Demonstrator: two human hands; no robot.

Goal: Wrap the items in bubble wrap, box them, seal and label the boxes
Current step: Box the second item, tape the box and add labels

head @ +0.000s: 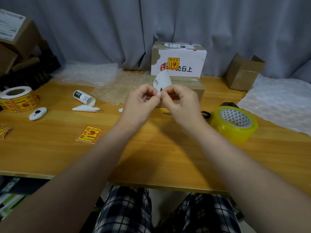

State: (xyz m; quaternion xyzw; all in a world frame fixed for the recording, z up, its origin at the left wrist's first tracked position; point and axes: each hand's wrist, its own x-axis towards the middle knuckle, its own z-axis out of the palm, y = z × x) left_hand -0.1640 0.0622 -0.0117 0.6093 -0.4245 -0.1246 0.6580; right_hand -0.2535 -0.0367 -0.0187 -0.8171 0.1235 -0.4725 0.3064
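Head view, nearest first: what is under the forearms?

Plaid trousers (127,211) below the edge, then a smooth, orange-toned wooden table (151,157) with a visible grain.

And the hands?

The left hand (141,101) and the right hand (180,101) are held above the middle of the table, knuckles up, fingertips meeting. Each pinches the bottom corner of a thin white paper label (161,81) between thumb and forefinger (the other fingers are curled in).

Which way does it run?

Its long axis stands nearly upright, with the pinched end down. The free end curls up and away toward the boxes. A small square printed code shows on its left side.

What lies around?

To the left lie a flat yellow-and-red fragile sticker (90,134), a white oval object (37,113) with a black spot, and a rolled paper cone (85,108). A short label roll (84,98) lies on its side there, beside a fat sticker roll (18,100). To the right is a glossy yellowish ring of tape (234,123), with black scissors (206,113) just beside it.

Farther back?

There is bumpy clear bubble wrap (117,86), and a taped brown box (190,84) right behind the hands. Behind that stands a white box (178,63) bearing a fragile sticker. An open carton (244,73) sits to the right, with a white padded sheet (277,101) by it. A grey pleated curtain (101,31) closes the back.
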